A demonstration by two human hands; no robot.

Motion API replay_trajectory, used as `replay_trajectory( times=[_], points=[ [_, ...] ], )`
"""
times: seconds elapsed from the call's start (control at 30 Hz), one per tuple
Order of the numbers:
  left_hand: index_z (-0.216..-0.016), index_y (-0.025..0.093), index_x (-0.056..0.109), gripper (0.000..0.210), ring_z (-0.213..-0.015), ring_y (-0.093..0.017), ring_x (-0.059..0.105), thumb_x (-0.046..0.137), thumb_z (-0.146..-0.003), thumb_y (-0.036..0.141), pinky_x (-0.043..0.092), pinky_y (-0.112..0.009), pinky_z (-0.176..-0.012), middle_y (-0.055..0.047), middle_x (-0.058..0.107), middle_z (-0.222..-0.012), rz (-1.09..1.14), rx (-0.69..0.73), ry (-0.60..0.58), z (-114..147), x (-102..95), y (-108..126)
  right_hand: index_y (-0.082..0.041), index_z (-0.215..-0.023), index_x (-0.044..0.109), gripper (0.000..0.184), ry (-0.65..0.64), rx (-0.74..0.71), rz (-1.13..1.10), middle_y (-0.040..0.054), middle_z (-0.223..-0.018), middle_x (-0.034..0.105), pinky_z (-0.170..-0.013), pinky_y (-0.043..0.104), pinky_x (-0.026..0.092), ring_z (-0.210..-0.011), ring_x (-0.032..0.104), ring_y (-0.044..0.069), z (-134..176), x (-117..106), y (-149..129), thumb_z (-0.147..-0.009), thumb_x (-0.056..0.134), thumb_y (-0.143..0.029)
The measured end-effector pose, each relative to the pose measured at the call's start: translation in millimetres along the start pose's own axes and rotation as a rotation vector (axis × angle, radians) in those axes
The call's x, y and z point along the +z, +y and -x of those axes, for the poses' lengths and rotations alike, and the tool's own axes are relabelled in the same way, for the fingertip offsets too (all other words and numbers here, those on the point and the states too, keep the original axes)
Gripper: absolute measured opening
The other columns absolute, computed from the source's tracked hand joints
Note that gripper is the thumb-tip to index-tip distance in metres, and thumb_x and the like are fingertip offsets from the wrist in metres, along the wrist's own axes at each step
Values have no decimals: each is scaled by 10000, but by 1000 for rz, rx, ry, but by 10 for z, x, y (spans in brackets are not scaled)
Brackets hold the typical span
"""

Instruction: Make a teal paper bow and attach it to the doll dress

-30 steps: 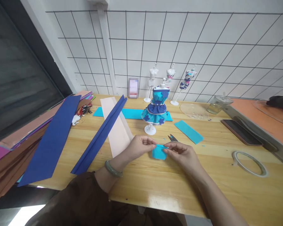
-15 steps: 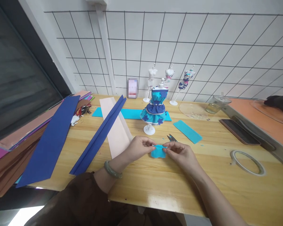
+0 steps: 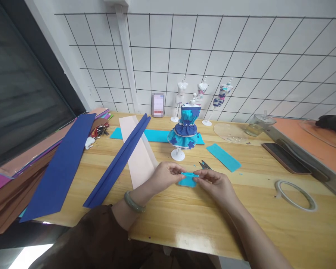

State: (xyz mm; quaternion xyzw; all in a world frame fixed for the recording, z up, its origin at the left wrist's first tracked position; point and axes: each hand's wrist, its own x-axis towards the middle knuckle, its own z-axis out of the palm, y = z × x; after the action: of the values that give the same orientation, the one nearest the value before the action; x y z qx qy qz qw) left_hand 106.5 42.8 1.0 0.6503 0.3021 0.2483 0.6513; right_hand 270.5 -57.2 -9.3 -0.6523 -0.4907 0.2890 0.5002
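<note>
Head view: both hands are at work above the wooden table (image 3: 162, 221), on a small turquoise paper piece (image 3: 187, 181). The left hand (image 3: 165, 175) pinches its upper left corner between thumb and fingers, and the right hand (image 3: 217, 182) pinches the upper right corner in the same manner. The piece is held low, in front of the dressed miniature mannequin (image 3: 186, 129), apart from it.

As for progress, I judge that the piece is already cut to size, and that its upper edge is partly folded or gathered; the detail is too small to be sure. It is not joined to anything. The dress on the mannequin looks well advanced, with bodice, blue waist layer, skirt and flower shapes in place. A turquoise paper rectangle (image 3: 224, 157) lies unused to the right, and the long turquoise strip (image 3: 159, 135) lies flat behind. The scissors (image 3: 205, 164) rest just beyond the right hand, untouched.
</note>
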Motion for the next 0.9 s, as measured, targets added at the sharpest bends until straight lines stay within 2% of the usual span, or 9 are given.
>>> replay_trajectory(
  times=[0.47,0.7,0.9],
  points=[
    [-822,91,667,228,-661,-142,614,637,-646,233,477,-224,-578,-83,670,-767,-184,87,40,-8,9,-54,-162,-807,677,241,5,-58,148,62,-723,667,-642,307,489,-677,607,182,-9,12,13,-700,635,-373],
    [-848,87,655,252,-603,-137,611,651,-654,246,481,-234,-558,-67,662,-701,-130,34,12,-5,2,-48,-151,-804,666,271,2,43,39,54,-692,671,-614,294,488,-643,613,175,-6,23,-9,-659,666,-380],
    [-869,89,655,290,-670,-149,622,676,-646,271,494,-252,-612,-77,670,-762,-24,35,-42,-20,-19,-70,-157,-790,657,286,-9,91,-72,51,-692,678,-638,300,495,-637,619,170,-6,7,-53,-622,702,-383]
  ],
)
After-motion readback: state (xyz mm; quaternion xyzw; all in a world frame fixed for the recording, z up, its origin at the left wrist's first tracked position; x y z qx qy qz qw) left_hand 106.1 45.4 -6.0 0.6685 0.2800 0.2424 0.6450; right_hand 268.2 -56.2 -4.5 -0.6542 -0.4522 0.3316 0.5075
